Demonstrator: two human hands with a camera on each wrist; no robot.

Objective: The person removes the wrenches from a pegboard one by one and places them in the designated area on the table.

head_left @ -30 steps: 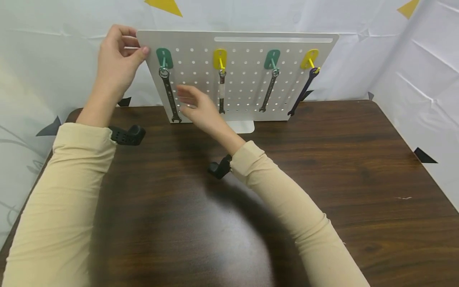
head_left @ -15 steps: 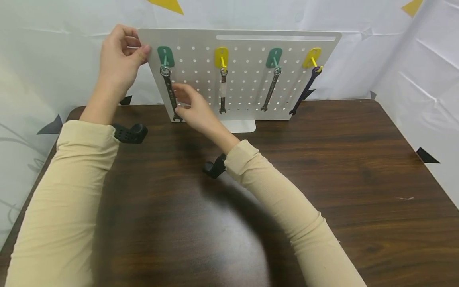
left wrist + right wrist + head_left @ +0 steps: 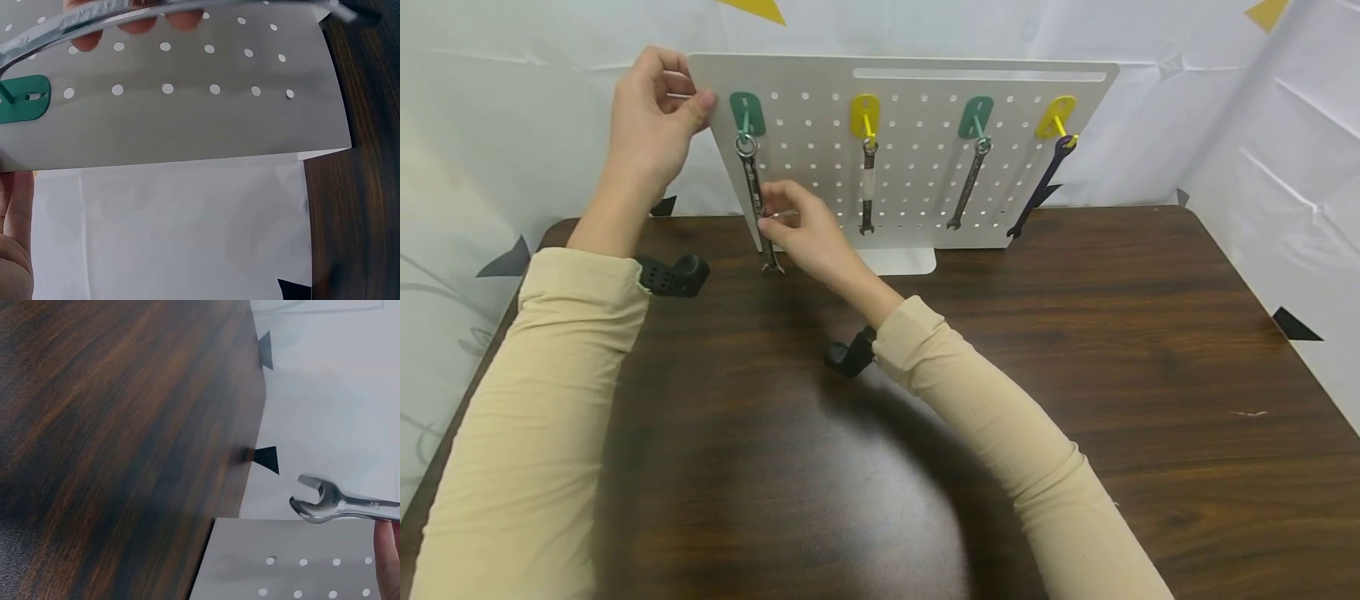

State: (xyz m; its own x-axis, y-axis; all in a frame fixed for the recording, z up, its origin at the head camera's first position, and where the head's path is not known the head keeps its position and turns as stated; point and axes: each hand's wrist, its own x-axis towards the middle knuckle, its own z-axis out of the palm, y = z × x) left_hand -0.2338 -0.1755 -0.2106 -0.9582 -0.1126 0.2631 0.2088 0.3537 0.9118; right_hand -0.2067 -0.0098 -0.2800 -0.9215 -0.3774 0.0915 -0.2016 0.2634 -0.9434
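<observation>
**Operator:** Surface and rm?

**Tech:** Your wood-grain tbl is dk brown, w/ a light reflection nr front ctr and a sm. pale thread at R. White wall covering stands behind it and along both sides; yellow triangles and blk triangles show against it.

**Operator:** Fixture and contents?

**Tech:** Perf. pegboard stands at tbl rear, base plate projecting fwd at btm. Qty 4 hooks, L to R: first green hook, first yellow hook, second green hook, second yellow hook. Hung on the last three, resp.: banded wrench w/ white band on shank, plain steel wrench, dk purple wrench.

**Operator:** Hands?

**Tech:** Your L hand grips the pegboard at its upper L edge, thumb toward the front, fingers bent at the edge. Your R hand pinches the combination wrench mid-shank, thumb and fingertips closed to shank thickness.

**Operator:** Wrench posn?

**Tech:** Far L. Ring end up, at the first green hook's tip; cannot tell if the ring encircles it. Forked end down, swung fwd, apart from the pegboard.
</observation>
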